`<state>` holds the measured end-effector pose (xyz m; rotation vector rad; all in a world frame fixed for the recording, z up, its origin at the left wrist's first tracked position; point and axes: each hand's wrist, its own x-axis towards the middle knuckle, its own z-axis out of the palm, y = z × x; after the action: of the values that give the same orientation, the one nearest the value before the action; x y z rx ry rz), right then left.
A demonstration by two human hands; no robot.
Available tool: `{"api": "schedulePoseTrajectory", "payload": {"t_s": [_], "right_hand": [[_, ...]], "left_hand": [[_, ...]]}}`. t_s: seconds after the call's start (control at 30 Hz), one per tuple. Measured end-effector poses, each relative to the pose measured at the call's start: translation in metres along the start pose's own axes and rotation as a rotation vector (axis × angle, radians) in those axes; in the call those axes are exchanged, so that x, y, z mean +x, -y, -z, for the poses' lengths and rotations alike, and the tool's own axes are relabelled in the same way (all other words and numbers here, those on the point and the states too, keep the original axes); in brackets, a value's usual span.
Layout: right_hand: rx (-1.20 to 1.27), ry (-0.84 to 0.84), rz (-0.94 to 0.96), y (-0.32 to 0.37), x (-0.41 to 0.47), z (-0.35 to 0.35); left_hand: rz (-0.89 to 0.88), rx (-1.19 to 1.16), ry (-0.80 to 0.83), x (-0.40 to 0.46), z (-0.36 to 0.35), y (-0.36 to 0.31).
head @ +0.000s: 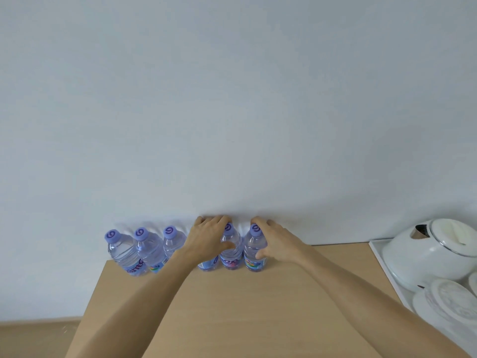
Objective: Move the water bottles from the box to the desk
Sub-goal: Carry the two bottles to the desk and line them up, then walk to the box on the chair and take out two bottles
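At lower centre, our left hand (209,240) and right hand (273,241) each grip a bottle (231,250); letting go carelessly could topple neighbours.

Desk (232,306), light wood, against the wall. On it we count a row of upright water bottles (121,250) at the back edge. At our right sits a white tray (382,257).

Water bottles lined upright along the wall at the far edge of the bench (232,306). Left hand (209,239) curled round one bottle (230,250), right hand (273,241) round the end bottle (254,248). White kettle (433,251) on a tray (382,262), far right.
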<state>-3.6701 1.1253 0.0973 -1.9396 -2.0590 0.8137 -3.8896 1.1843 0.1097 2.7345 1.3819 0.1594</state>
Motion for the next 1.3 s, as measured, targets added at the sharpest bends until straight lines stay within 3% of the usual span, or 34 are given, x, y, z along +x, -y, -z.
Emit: {"api": "schedulePoseTrajectory", "payload": {"t_s": [0.57, 0.77, 1.03, 1.3], "right_hand": [[0.012, -0.048, 0.002, 0.008, 0.002, -0.004], [-0.016, -0.023, -0.024, 0.017, -0.01, 0.009], [-0.153, -0.253, -0.023, 0.038, -0.057, 0.051], [-0.12, -0.506, -0.163, 0.035, -0.164, 0.087]], "left_hand": [[-0.007, -0.003, 0.029, -0.005, 0.011, 0.002], [-0.001, -0.251, -0.111, -0.029, 0.042, 0.005], [-0.037, -0.698, -0.249, -0.025, 0.103, -0.009], [-0.272, -0.863, -0.249, 0.0, 0.154, -0.083]]}}
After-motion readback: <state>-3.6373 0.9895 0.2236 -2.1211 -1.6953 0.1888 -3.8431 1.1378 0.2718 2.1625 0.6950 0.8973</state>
